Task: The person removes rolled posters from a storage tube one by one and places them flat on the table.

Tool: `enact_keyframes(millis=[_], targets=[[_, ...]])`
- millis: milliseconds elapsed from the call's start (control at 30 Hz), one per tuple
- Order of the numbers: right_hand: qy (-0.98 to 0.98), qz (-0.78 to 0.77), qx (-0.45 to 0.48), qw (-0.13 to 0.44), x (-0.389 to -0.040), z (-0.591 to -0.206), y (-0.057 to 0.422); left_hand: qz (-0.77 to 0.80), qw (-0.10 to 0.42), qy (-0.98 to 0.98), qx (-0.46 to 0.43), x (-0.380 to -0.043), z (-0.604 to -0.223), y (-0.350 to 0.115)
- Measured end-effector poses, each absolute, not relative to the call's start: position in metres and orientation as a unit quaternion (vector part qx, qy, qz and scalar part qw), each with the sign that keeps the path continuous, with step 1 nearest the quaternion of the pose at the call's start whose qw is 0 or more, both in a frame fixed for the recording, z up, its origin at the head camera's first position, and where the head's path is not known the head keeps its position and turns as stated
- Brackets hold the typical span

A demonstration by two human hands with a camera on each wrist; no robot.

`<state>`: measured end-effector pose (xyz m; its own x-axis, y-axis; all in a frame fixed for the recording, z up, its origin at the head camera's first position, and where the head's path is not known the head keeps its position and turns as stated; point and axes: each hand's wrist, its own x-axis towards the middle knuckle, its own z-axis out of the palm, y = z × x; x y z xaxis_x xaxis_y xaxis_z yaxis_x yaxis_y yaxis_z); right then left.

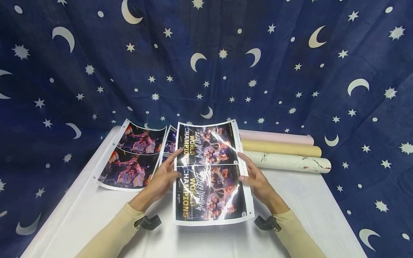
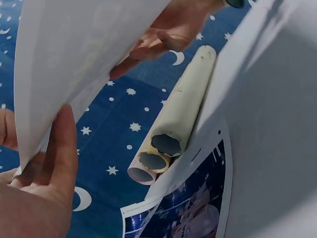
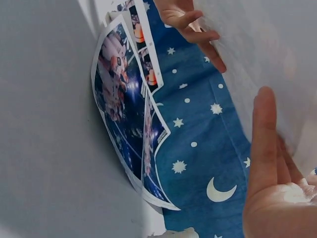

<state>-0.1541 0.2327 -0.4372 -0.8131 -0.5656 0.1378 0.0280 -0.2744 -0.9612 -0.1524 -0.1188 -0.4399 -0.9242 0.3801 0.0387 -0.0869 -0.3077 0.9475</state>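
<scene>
A glossy printed sheet point(image 1: 211, 190), showing two matching "World Champions" group pictures with a white border, is held up above the white table. My left hand point(image 1: 160, 183) grips its left edge, thumb in front and fingers reaching behind. On the opposite edge my right hand point(image 1: 260, 184) pinches the sheet the same way. Both wrist views show the sheet's pale back point(image 2: 74, 54), with fingers point(image 3: 265, 134) lying against it. Left of the held sheet lies a curved print point(image 1: 133, 161) with two concert-like pictures. Another print point(image 1: 170, 141) is partly hidden behind the held sheet.
Three rolls lie at the back right: pink point(image 1: 279, 137), yellow point(image 1: 284, 148) and cream with a branch pattern point(image 1: 290, 162). The white tabletop point(image 1: 319, 211) ends at a blue moon-and-star cloth point(image 1: 222, 89). Dark bands point(image 1: 149, 223) sit at both wrists.
</scene>
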Motion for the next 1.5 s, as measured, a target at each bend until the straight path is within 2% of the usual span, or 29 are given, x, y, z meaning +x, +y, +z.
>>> enact_keyframes(millis=[333, 633, 733, 933, 1033, 1133, 1333, 1500], targets=[[0.618, -0.756, -0.192, 0.099, -0.153, -0.430, 0.236, 0.799, 0.039, 0.592, 0.095, -0.154, -0.430, -0.117], [0.686, -0.710, -0.146, -0.066, -0.136, -0.438, 0.215, 0.823, -0.078, 0.562, 0.004, -0.155, -0.419, -0.116], [0.679, -0.712, -0.170, -0.052, -0.132, -0.439, 0.203, 0.820, -0.092, 0.564, -0.017, -0.153, -0.418, -0.115], [0.694, -0.689, -0.194, 0.077, -0.131, -0.438, 0.187, 0.834, -0.079, 0.546, -0.024, -0.149, -0.412, -0.107], [0.700, -0.684, -0.180, 0.103, -0.133, -0.437, 0.184, 0.844, -0.068, 0.532, -0.011, -0.146, -0.412, -0.098], [0.684, -0.708, -0.150, 0.090, -0.136, -0.438, 0.178, 0.854, -0.051, 0.518, 0.009, -0.140, -0.414, -0.091], [0.634, -0.765, -0.107, 0.026, -0.134, -0.435, 0.173, 0.873, -0.001, 0.487, 0.019, -0.131, -0.414, -0.088], [0.602, -0.788, -0.129, 0.015, -0.131, -0.430, 0.183, 0.886, -0.005, 0.463, 0.010, -0.132, -0.418, -0.102]])
